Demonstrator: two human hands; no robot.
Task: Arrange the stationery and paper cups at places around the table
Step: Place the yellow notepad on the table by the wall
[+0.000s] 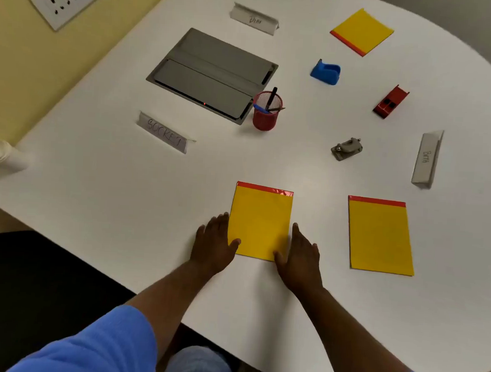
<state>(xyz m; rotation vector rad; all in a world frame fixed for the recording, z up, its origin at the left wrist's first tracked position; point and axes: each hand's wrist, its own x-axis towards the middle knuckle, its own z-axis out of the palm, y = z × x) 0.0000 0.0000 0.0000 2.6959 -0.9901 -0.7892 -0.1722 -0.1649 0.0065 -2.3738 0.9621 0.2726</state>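
Note:
A yellow notepad with a red top strip lies flat on the white table in front of me. My left hand touches its left edge with straight fingers, thumb on the pad's lower left corner. My right hand lies along its right edge, fingers straight. A second yellow notepad lies to the right, a third yellow notepad at the far side. A stack of paper cups lies on its side at the table's left edge.
A red mesh pen holder with pens stands mid-table beside a grey socket hatch. A blue tape dispenser, a red stapler and a grey hole punch lie beyond. Three name cards: "SOCKET", a far one, a right one.

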